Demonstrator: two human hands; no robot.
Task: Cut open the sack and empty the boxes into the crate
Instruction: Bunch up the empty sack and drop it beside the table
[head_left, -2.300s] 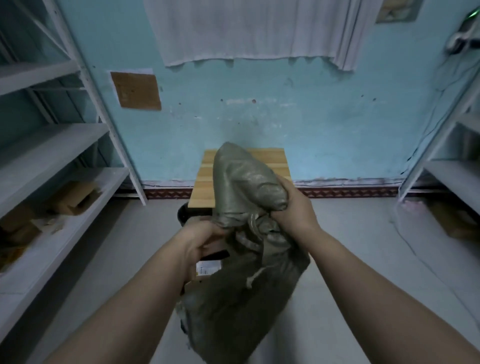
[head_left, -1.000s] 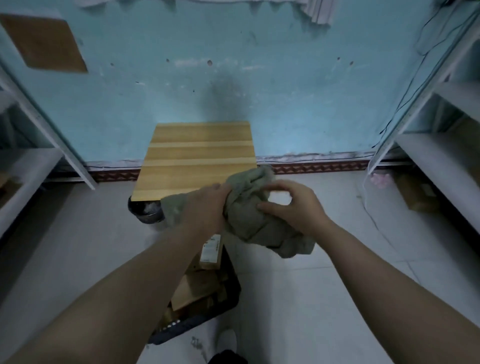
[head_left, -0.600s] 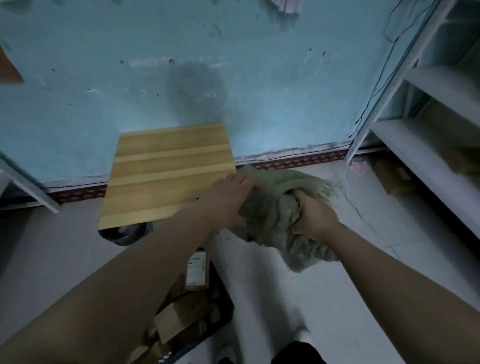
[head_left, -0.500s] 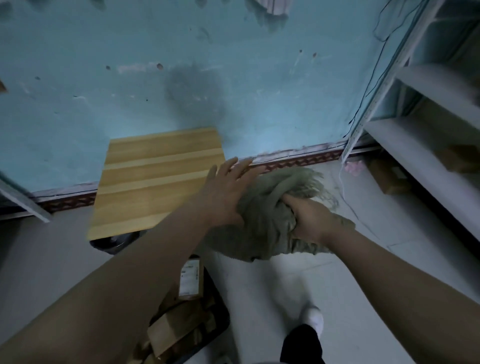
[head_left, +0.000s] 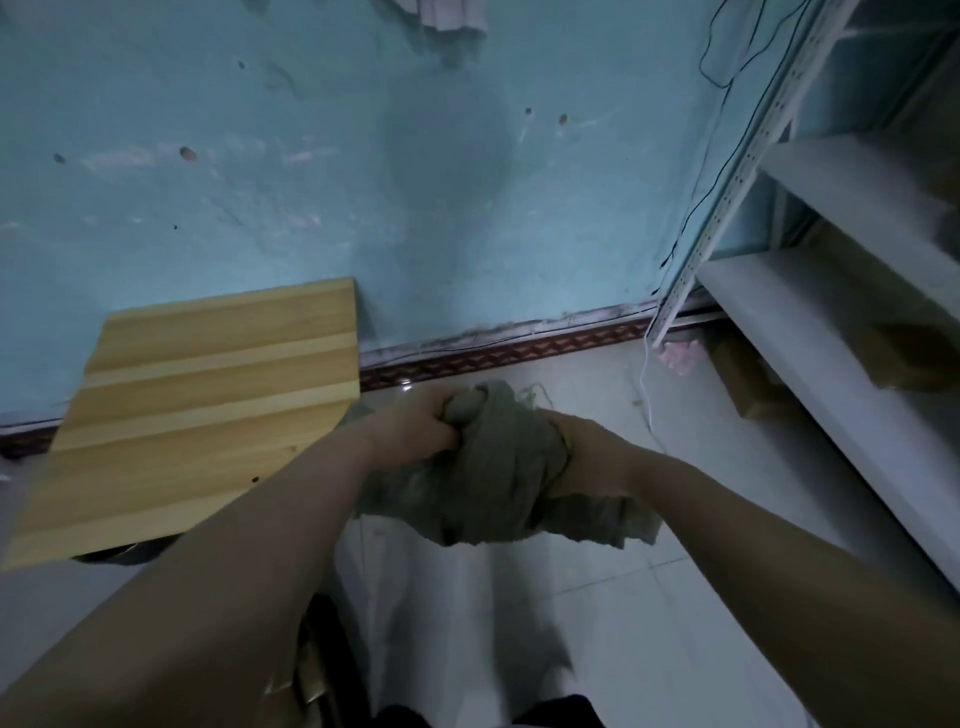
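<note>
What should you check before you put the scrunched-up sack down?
1. Sack bunched small: ok.
2. Left hand gripping it: ok.
3. Right hand gripping it: ok.
4. Nothing left inside the sack: cannot tell, though it looks limp and flat.
5. Boxes in the crate: cannot tell, only a corner shows at the bottom edge.
6. Bare floor ahead to drop it on: ok.

Dim, bluish, low-contrast frame, soft all over. Wall (head_left: 311, 182) is brightest above the wooden table (head_left: 208, 415), fading darker toward the frame corners. Small glare spot on the floor tile (head_left: 407, 385) just right of the table. Fisheye bends the shelf upright (head_left: 727, 187) far right of it.
</note>
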